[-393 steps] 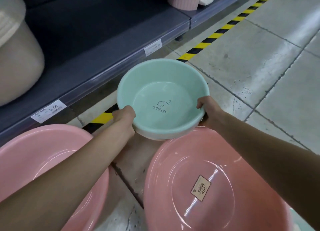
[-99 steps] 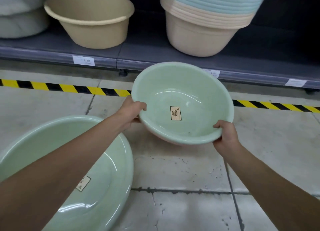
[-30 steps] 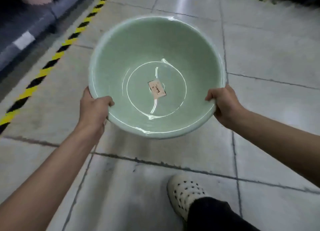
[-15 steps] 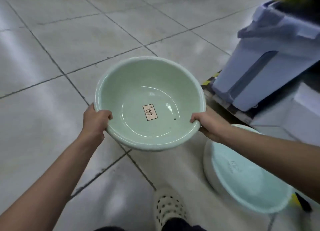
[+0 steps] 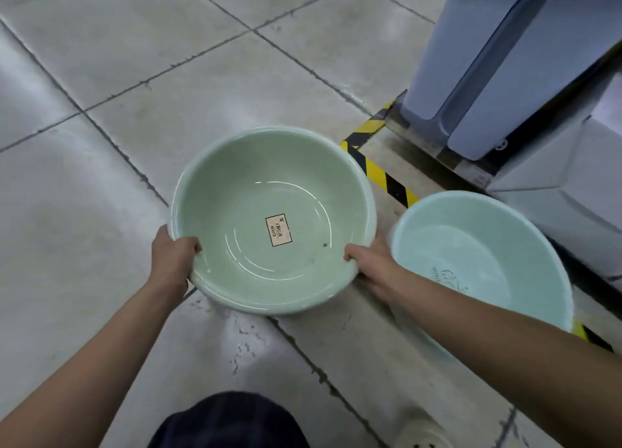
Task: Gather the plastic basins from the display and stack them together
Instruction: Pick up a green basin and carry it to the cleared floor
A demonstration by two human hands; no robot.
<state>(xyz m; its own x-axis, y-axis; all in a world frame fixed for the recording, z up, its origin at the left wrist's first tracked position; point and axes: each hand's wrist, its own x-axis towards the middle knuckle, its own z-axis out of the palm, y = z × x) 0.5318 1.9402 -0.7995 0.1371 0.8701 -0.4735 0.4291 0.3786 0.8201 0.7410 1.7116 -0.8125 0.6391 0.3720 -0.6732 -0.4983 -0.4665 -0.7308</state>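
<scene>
I hold a pale green basin with a small label in its bottom, level above the tiled floor. My left hand grips its near left rim and my right hand grips its near right rim. To the right, a light blue basin sits on the floor, partly crossed by my right forearm. The green basin is beside the blue one, not over it.
A large blue-grey plastic bin stands at the upper right on a low shelf edge. Yellow-black tape runs along the floor by it. My knee and shoe show at the bottom. Grey floor tiles stretch left.
Since a second ago I have turned right with the green basin and lowered it; the blue basin and the bin have come fully into view on my right.
</scene>
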